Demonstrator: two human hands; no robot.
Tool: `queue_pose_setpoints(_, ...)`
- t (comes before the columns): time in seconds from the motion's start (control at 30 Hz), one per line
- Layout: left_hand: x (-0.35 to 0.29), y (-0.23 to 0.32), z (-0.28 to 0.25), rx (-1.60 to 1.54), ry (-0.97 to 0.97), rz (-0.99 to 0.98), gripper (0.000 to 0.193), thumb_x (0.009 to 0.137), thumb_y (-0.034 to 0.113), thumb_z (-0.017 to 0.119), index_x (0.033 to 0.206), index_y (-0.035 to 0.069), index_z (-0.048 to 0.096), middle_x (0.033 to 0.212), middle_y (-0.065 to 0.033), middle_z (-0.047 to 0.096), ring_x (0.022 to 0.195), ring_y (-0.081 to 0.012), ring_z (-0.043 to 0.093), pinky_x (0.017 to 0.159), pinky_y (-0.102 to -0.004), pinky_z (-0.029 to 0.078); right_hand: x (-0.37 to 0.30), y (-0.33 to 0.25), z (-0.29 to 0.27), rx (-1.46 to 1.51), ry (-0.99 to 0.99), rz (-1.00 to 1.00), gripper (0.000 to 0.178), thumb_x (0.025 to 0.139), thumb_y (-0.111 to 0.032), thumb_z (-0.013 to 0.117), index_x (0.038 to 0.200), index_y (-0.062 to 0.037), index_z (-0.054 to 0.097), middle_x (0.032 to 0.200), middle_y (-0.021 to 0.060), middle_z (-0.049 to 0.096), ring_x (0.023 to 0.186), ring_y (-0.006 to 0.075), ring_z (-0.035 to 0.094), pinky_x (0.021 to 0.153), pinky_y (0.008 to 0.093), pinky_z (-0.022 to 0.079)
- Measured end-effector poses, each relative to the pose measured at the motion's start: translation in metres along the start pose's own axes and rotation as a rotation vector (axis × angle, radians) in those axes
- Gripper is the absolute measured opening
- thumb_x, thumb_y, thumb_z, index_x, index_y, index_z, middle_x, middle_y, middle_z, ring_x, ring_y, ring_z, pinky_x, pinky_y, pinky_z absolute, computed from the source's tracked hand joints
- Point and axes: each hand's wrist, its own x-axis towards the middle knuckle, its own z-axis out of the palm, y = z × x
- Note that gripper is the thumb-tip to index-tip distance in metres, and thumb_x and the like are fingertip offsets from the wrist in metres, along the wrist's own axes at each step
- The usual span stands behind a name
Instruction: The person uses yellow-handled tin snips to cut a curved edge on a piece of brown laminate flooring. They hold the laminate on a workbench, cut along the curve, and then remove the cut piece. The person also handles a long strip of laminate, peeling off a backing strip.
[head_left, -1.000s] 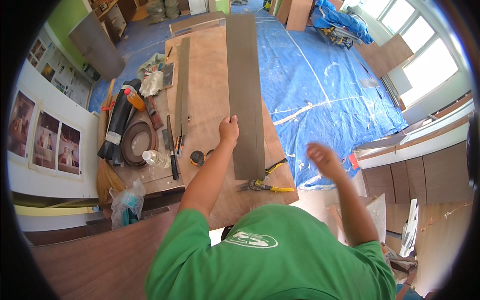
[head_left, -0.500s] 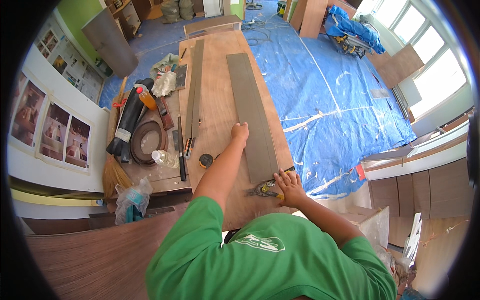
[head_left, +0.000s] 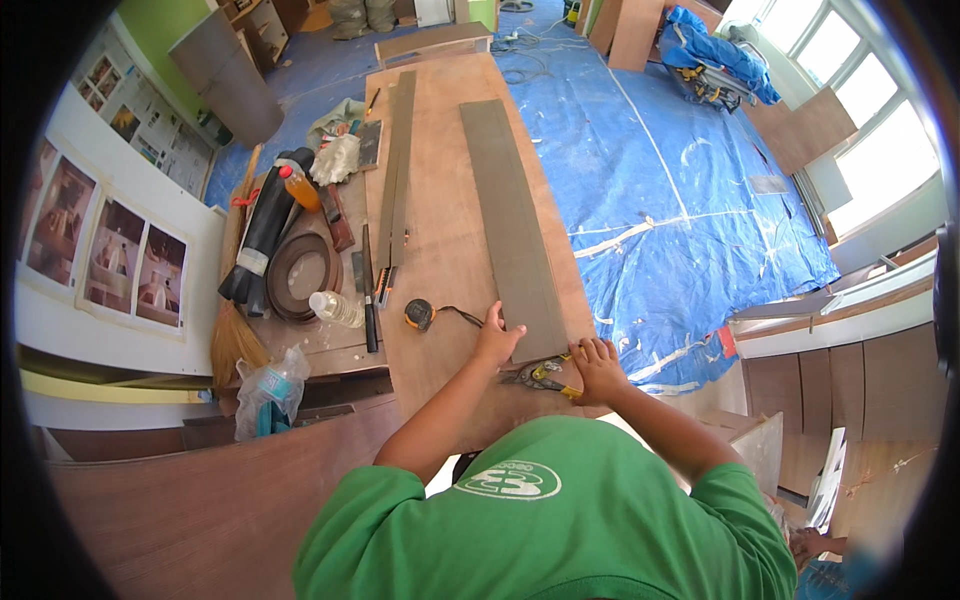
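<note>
A long grey-brown board (head_left: 510,230) lies lengthwise on the wooden work table (head_left: 440,250). My left hand (head_left: 497,338) rests at the board's left edge by its near end, thumb and fingers apart. At the near right corner my right hand (head_left: 600,374) has its bent fingers close together on the board. Beside that hand lie snips (head_left: 542,374) with yellow-and-black handles. A tape measure (head_left: 419,314) with a black strap sits on the table left of my left hand. Narrow strips (head_left: 397,170) run along the table's left side, with a utility knife (head_left: 383,285) at their near end.
On a lower bench at left are a clear bottle (head_left: 337,309), a coiled brown band (head_left: 302,275), a black roll (head_left: 265,230) and a bottle of orange liquid (head_left: 299,188). Blue sheeting (head_left: 680,210) covers the floor to the right. A plastic bag (head_left: 272,392) hangs at the near left.
My left hand has drawn back toward me along the board's left edge, and its thumb is now spread. My right hand stays at the near corner, its fingers closer together.
</note>
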Motion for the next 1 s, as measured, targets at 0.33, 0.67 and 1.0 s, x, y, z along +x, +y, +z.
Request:
queue_pose_setpoints(0.33, -0.001, -0.015, 0.003, 0.224, 0.001, 0.126, 0.093, 0.080, 0.006, 0.074, 0.162, 0.007, 0.030, 0.128, -0.0188, 0.066, 0.112, -0.0286, 0.066, 0.098, -0.0363, 0.053, -0.069, 0.027, -0.022, 0.253, -0.372, 0.113, 0.086, 0.073, -0.053, 0.080, 0.138, -0.0024, 0.055, 0.128, 0.0255, 0.056, 0.115, 0.0434, 0.061, 0.099, 0.0523, 0.049)
queue_pose_setpoints(0.67, 0.007, 0.001, 0.009, 0.436, -0.042, 0.173, 0.093, 0.081, 0.007, 0.071, 0.162, 0.003, 0.025, 0.098, -0.0097, 0.063, 0.090, -0.0239, 0.063, 0.085, -0.0360, 0.053, -0.122, 0.022, 0.019, 0.380, -0.495, 0.344, 0.069, 0.084, -0.049, 0.069, 0.136, -0.0059, 0.058, 0.128, 0.0269, 0.058, 0.113, 0.0426, 0.064, 0.098, 0.0478, 0.052)
queue_pose_setpoints(1.0, 0.011, -0.003, 0.030, 0.524, -0.090, 0.238, 0.092, 0.083, 0.009, 0.068, 0.162, 0.000, 0.022, 0.101, -0.0121, 0.059, 0.094, -0.0275, 0.062, 0.087, -0.0380, 0.052, -0.163, 0.020, 0.099, 0.772, -0.310, 0.475, 0.060, 0.079, -0.046, 0.072, 0.119, -0.0007, 0.067, 0.111, 0.0235, 0.072, 0.103, 0.0375, 0.069, 0.087, 0.0447, 0.054)
